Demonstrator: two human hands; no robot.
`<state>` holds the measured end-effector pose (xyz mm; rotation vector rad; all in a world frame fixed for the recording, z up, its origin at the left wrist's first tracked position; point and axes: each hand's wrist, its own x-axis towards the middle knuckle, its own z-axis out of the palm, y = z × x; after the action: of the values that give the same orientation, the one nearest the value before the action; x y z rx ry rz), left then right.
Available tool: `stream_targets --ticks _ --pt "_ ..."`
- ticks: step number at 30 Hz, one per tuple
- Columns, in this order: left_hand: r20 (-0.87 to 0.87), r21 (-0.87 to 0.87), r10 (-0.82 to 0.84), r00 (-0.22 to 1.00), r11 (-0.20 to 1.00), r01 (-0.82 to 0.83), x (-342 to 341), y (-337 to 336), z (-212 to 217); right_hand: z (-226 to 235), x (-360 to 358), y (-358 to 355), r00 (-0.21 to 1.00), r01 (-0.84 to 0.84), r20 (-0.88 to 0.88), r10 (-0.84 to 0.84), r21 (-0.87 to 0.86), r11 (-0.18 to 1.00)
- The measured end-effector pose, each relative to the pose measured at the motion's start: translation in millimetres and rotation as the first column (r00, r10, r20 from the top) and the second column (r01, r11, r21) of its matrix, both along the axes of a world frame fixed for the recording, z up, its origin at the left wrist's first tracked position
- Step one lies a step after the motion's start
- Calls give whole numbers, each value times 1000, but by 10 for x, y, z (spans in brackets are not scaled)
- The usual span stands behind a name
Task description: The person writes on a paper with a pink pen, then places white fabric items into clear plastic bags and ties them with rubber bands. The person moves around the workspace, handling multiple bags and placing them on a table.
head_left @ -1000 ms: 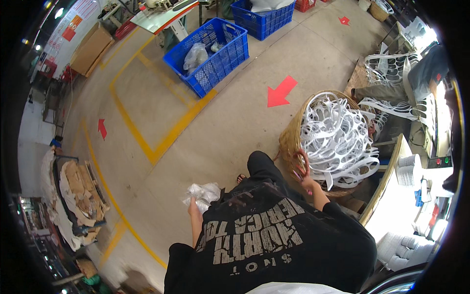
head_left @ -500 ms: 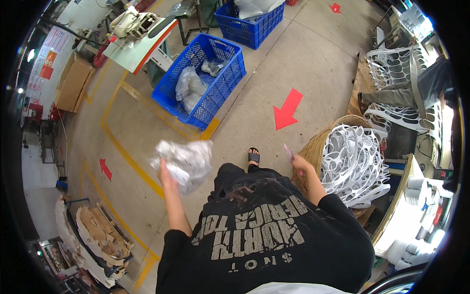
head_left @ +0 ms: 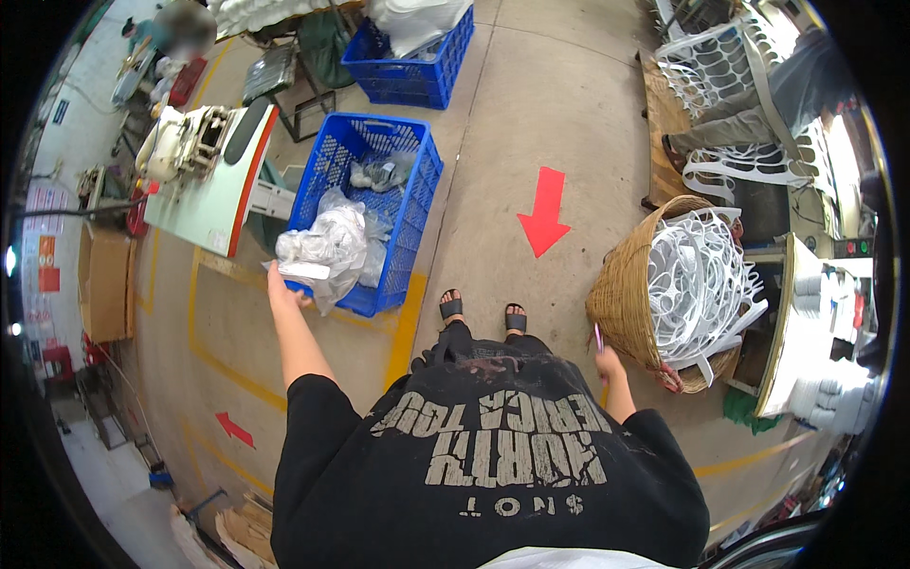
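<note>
My left hand (head_left: pixel 287 292) reaches out at the near left corner of a blue plastic crate (head_left: pixel 424 204). Its fingers are closed at the near end of a clear plastic bag (head_left: pixel 334 237) with whitish contents and a white patch. This bag overhangs the crate's near left part, and more clear bags (head_left: pixel 384 171) lie inside. Low on my right side, my right hand (head_left: pixel 609 364) is closed around a slim pink tool (head_left: pixel 598 336), whose exact kind I cannot make out. Beside that hand stands a woven basket (head_left: pixel 621 302), heaped with white mesh-like strips (head_left: pixel 697 284).
A sewing machine (head_left: pixel 194 142) sits on a pale table (head_left: pixel 204 204) left of the crate. Farther off is another blue crate (head_left: pixel 403 83) holding white bags. At right, a person's leg (head_left: pixel 730 128) rests near white netting. A red arrow (head_left: pixel 545 213) marks the floor.
My left hand has carried the plastic bag forward and left, over the crate. My body has turned, and both my feet now show. The right hand has moved lower, still with the pink tool.
</note>
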<state>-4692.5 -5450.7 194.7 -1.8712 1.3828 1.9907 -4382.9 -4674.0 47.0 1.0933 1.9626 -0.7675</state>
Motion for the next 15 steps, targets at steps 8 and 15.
stream_targets --ticks 8,15 --pt "210 -3 -618 758 775 632 -164 997 -1295 183 1105 -932 739 652 68 -670 -324 686" --pt "-20 49 -965 -260 -260 964 479 4252 -1077 339 1402 -1100 659 644 -204 -723 -342 684"
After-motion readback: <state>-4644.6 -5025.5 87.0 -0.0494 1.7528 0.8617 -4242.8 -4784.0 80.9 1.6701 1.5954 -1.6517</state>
